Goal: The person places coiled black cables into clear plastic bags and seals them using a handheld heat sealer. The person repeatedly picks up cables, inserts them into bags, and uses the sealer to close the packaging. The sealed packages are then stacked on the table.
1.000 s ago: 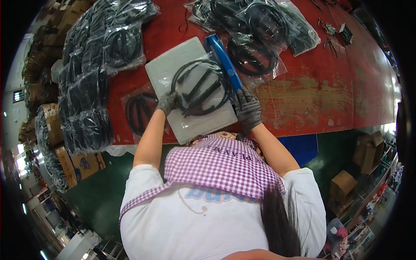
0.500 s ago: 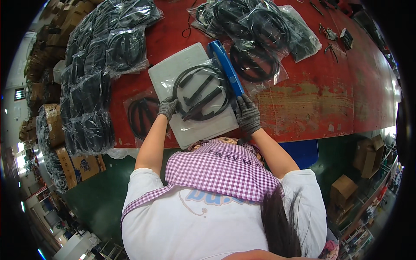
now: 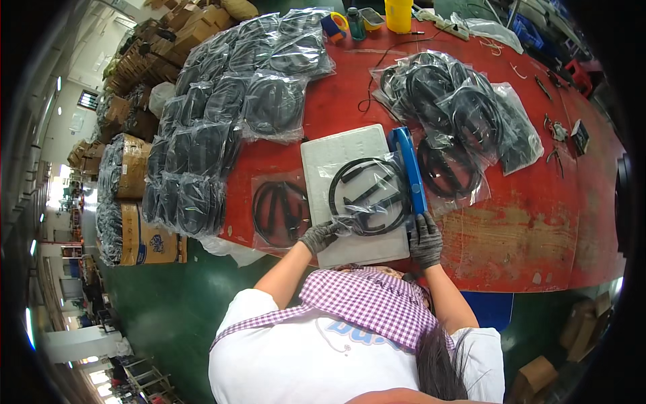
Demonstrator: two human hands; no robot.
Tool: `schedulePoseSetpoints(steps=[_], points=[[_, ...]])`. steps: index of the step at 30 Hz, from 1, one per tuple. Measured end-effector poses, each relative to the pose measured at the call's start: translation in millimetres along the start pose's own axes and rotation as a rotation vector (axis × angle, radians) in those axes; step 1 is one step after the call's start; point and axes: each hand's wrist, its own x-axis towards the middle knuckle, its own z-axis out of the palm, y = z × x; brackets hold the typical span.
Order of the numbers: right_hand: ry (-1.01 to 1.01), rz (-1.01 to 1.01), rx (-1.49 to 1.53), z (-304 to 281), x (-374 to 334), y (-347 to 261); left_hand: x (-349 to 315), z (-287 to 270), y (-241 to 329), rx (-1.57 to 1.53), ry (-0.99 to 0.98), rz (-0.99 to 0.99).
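A clear plastic bag with a coiled black cable (image 3: 333, 195) lies on a pale flat board (image 3: 340, 145). My left hand (image 3: 319, 237), in a grey glove, is closed at the bag's near left corner, fingertips pinched on the film. Along the board's right edge stands a long blue device (image 3: 409, 168), apparently a bag sealer. The gloved fingers of my right hand (image 3: 426, 241) are closed over its near end, beside the bag. Left of the board, another bagged cable (image 3: 279, 212) rests on the red table (image 3: 498, 236).
Bagged cables (image 3: 202, 145) are stacked in rows at the left. A second pile of them (image 3: 437, 97) is at the back right. Pliers (image 3: 556, 161) and small tools lie far right. A yellow container (image 3: 399, 17) and green bottle (image 3: 355, 23) stand at the back.
The view has shifted, so the table appears lower and further right. My left hand has slid nearer along the bag's left side to its near corner. My right hand stays at the blue device.
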Motion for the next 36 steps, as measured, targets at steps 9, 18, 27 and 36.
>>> schedulePoseSetpoints(steps=[9,18,27,36], points=[[0.002,-0.007,0.034,-4,1,-3,29,-7,-17,-0.145,-0.144,0.112],[0.026,0.000,0.019,0,-1,0,7,8,-23,-0.107,-0.349,0.135],[0.013,0.042,0.032,0,-4,2,25,13,-33,-0.110,0.159,0.265],[0.023,0.044,0.057,-4,-2,0,2,103,-57,-0.358,0.256,-0.282]])
